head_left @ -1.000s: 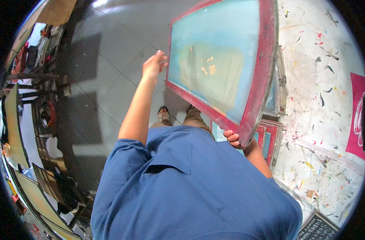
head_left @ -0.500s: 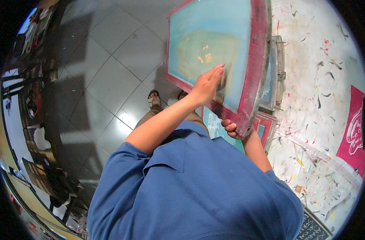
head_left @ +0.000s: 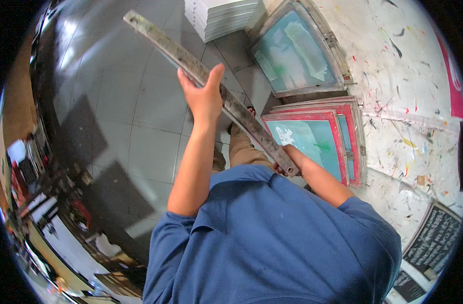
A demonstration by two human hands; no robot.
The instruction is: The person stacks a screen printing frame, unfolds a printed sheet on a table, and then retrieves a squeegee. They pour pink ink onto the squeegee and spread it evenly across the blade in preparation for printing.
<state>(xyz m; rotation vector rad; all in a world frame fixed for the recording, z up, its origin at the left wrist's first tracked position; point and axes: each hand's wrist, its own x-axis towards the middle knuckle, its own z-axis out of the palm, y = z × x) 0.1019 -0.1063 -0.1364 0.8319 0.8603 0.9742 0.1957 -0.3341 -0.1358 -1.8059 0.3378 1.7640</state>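
Observation:
A screen printing frame [head_left: 246,119] is in both my hands, turned so that mostly its worn, stained long edge shows. It slants from the upper left down to my waist; its mesh face is hidden. Around the middle of this edge my left hand [head_left: 205,99] is closed, thumb on one side and fingers on the other. My right hand [head_left: 291,158] grips the near lower end, its fingers partly hidden by the frame. Close to the right hand, several red-rimmed screen frames [head_left: 305,137] with blue-green mesh lean against the white, paint-flecked surface [head_left: 388,86].
Farther off, more screen frames [head_left: 292,48] with grey rims lean on the same side. A stack of white boxes [head_left: 218,17] stands on the grey tiled floor [head_left: 153,109]. Cluttered shelving [head_left: 64,223] lines the left. Dark boards with writing [head_left: 431,238] are at the lower right.
The frame has turned from showing its mesh face to nearly edge-on and swung left. My left hand has gone from the mesh to its edge. My view has shifted, showing the boxes.

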